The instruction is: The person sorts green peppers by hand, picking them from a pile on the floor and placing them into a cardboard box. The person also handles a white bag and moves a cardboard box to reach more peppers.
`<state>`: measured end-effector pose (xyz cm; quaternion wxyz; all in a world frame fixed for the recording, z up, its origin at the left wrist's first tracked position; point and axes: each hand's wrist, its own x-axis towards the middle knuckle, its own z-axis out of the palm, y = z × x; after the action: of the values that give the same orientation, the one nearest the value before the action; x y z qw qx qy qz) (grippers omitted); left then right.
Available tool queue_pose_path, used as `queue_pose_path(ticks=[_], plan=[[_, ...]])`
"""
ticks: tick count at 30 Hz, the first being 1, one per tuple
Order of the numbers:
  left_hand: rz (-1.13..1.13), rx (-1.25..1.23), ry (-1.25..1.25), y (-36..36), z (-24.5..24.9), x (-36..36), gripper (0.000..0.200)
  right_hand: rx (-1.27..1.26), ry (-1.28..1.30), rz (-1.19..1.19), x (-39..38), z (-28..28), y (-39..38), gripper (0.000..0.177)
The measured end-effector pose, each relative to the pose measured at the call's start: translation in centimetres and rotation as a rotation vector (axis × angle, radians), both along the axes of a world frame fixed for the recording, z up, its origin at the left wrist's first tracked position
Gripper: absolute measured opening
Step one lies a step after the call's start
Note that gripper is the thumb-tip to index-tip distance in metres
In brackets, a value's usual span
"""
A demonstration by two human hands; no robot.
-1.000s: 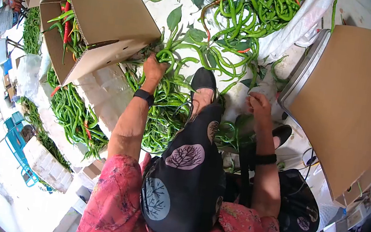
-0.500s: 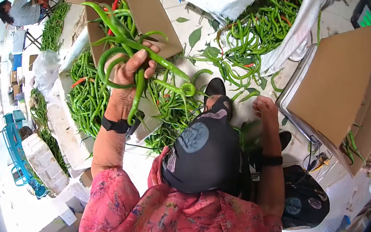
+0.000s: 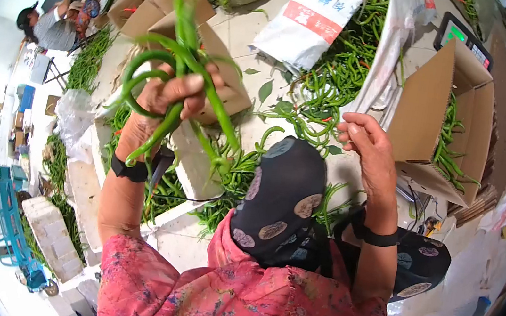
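Note:
My left hand (image 3: 179,91) is closed around a bunch of long green chili peppers (image 3: 223,115), which fan out above and below the fist; some are blurred. My right hand (image 3: 370,150) is raised above the floor to the right of my knee, its fingers loosely bent with nothing visible in them. Beyond it lies a heap of green chili peppers (image 3: 342,73) with a few red ones, spilling from a white sack (image 3: 387,67). To its right stands an open cardboard box (image 3: 423,117) with chili peppers (image 3: 452,141) inside.
A digital scale (image 3: 465,40) stands behind the right box. Open cardboard boxes (image 3: 224,66) stand beyond my left hand. A printed white sack (image 3: 304,26) lies ahead. Another person (image 3: 55,27) sits at far left, near a teal cart (image 3: 14,221).
The view has shifted, showing more of the right box's inside. The pepper bunch has swung more upright in my left hand. My right hand has risen slightly and its fingers have loosened.

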<state>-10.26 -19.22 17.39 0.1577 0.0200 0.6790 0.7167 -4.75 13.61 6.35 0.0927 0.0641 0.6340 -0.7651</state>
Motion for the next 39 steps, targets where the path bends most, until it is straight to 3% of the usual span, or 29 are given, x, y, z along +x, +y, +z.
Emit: queue_pose_path(ticks=[3, 5, 7, 9, 12, 15, 19, 22, 28, 31, 33, 35, 39], plan=[[-0.031, -0.297, -0.224, -4.0, -0.9, 3.9, 0.042, 0.019, -0.069, -0.005, 1.4, -0.9, 0.5, 0.032], [0.038, -0.327, -0.229, -6.0, -1.1, 6.3, 0.044, 0.039, -0.119, 0.007, 2.3, -1.0, 0.7, 0.031], [0.218, -0.155, -0.236, -7.6, -1.3, 8.5, 0.04, 0.041, -0.145, -0.044, 3.0, -0.7, 0.6, 0.031], [0.253, 0.058, -0.234, -8.4, -1.1, 9.7, 0.03, 0.027, -0.13, -0.033, 3.5, -0.2, -0.1, 0.031], [0.211, 0.251, -0.276, -7.1, -0.5, 9.9, 0.031, -0.048, -0.025, 0.026, 4.4, 1.4, -1.4, 0.029], [0.124, 0.615, -0.147, -2.1, 0.6, 9.7, 0.035, -0.058, 0.055, 0.104, 5.8, 4.2, -3.0, 0.027], [-0.089, 0.988, -0.167, 5.1, 0.9, 8.3, 0.033, -0.11, 0.004, 0.289, 7.7, 7.1, -4.8, 0.03], [-0.198, 1.156, -0.251, 9.5, -1.3, 7.2, 0.033, -0.414, -0.079, 0.46, 9.0, 7.2, -5.2, 0.04], [-0.269, 1.334, -0.323, 13.8, -7.0, 5.7, 0.027, -0.535, -0.298, 0.345, 10.1, 5.0, -2.7, 0.031], [-0.123, 1.24, -0.283, 14.9, -7.7, 5.7, 0.028, -0.487, -0.335, 0.296, 10.6, 3.7, -1.8, 0.03], [-0.22, 1.253, -0.245, 14.1, -8.9, 4.7, 0.028, -0.439, -0.337, 0.275, 10.7, 2.9, -0.8, 0.03], [-0.071, 1.226, -0.319, 13.8, -9.5, 4.3, 0.026, -0.571, -0.368, 0.256, 11.2, 2.0, 0.2, 0.032], [-0.156, 1.238, -0.361, 13.2, -10.9, 3.9, 0.025, -0.495, -0.323, 0.172, 12.2, 1.9, 1.5, 0.031]])
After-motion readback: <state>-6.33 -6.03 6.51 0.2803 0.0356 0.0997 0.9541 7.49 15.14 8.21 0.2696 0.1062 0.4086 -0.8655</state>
